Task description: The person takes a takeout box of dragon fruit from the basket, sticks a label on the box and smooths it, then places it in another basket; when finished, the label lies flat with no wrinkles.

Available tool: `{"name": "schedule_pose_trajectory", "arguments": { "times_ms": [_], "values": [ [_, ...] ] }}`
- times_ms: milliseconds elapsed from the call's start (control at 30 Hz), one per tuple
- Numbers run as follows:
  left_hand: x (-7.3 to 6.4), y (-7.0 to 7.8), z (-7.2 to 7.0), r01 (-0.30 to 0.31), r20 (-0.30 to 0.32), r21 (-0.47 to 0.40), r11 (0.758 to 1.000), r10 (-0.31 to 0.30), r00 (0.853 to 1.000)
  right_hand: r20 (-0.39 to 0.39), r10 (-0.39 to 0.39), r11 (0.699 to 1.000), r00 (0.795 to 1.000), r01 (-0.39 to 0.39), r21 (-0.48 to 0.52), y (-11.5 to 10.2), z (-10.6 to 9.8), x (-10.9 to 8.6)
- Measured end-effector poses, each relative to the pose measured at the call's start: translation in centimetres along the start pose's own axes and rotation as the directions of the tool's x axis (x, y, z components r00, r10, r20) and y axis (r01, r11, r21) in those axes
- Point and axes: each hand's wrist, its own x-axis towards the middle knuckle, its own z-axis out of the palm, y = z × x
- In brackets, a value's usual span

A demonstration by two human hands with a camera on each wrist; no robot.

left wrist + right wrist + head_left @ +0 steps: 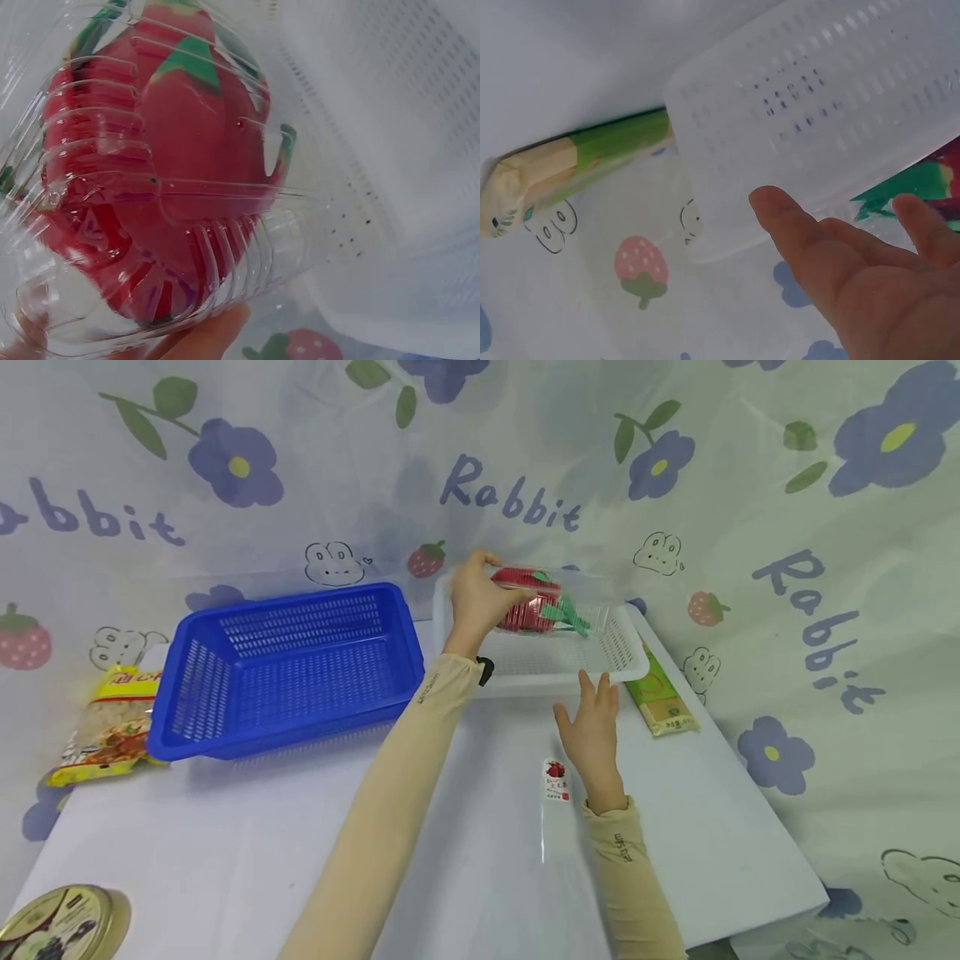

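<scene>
My left hand grips a clear plastic clamshell box by its left end, over the white basket. Inside the box is a red dragon fruit with green scales. The left wrist view shows this fruit close up through the ribbed plastic, with fingertips along the box's edge. My right hand is at the basket's front rim, fingers spread and holding nothing. In the right wrist view, these fingers overlap the basket's side. A clear strip with a dragon fruit label lies beside the right wrist.
Left of the white basket stands a blue basket. A yellow food bag lies at its left side. Sticking out past the white basket's right end is a green and beige packet. A round gold tin sits at the near left corner.
</scene>
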Motion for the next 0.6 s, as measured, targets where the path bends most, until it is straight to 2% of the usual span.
{"name": "schedule_pose_trajectory", "arguments": {
  "times_ms": [133,267,433,600],
  "values": [
    [1.3,0.5,1.1,0.06,0.051,0.037,0.998,-0.061,0.997,0.023,0.013,0.999,1.0,-0.012,-0.038,0.1,0.5,0.0],
    [2.2,0.3,2.0,0.127,0.062,0.061,0.99,-0.131,0.989,0.022,-0.002,0.998,1.0,0.004,-0.064,0.0,0.8,-0.1],
    [2.7,-0.6,2.9,0.212,0.048,0.018,0.977,-0.212,0.976,-0.001,-0.008,0.996,1.0,0.008,-0.085,0.3,1.1,-0.3],
    [3.4,-2.2,3.6,0.234,0.051,-0.008,0.972,-0.233,0.971,-0.011,-0.004,0.999,1.0,0.004,-0.04,0.5,1.6,-0.8]
  ]
}}
